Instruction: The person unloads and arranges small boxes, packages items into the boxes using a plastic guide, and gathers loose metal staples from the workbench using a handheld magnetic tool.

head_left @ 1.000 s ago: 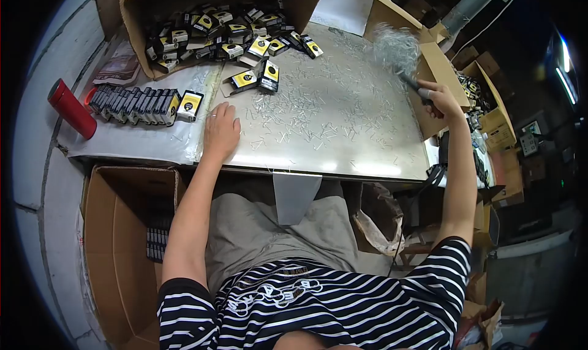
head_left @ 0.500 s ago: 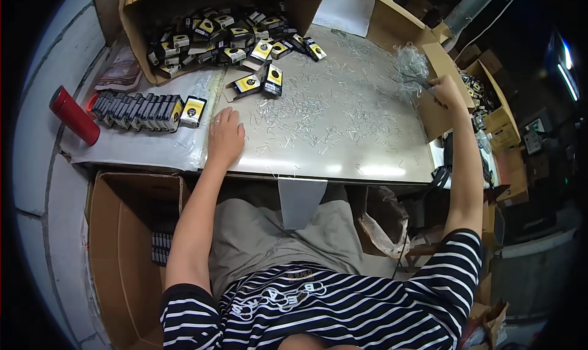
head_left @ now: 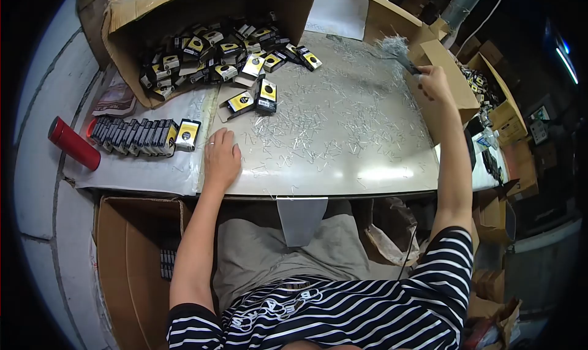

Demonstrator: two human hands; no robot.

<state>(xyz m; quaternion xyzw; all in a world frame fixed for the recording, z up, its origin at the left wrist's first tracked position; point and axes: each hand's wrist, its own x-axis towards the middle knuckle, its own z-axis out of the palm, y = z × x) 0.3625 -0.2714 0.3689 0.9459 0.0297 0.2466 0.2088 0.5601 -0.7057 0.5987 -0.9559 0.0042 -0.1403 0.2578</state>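
Note:
My right hand (head_left: 435, 83) is closed round the handle of a dark tool (head_left: 407, 63) at the right of the tabletop. At its far end is a tangle of thin clear or silvery pieces (head_left: 393, 47). Many more small wire-like pieces (head_left: 294, 129) lie scattered over the metal tabletop (head_left: 257, 181). My left hand (head_left: 222, 160) rests flat near the front left of the metal surface, fingers spread a little, holding nothing. Just beyond it are two black, white and yellow small boxes (head_left: 267, 96), one upright and one lying tilted.
A large carton (head_left: 131, 7) on its side holds many small boxes. To the left are a row of boxes (head_left: 135, 135), a single box (head_left: 187, 134) and a red bottle (head_left: 75, 144). An open carton (head_left: 119, 258) stands below the table edge.
My right hand and the tool have moved left and away from the cardboard wall, with the tangle at the tool's end. The camera view has shifted slightly. My left hand stays on the table.

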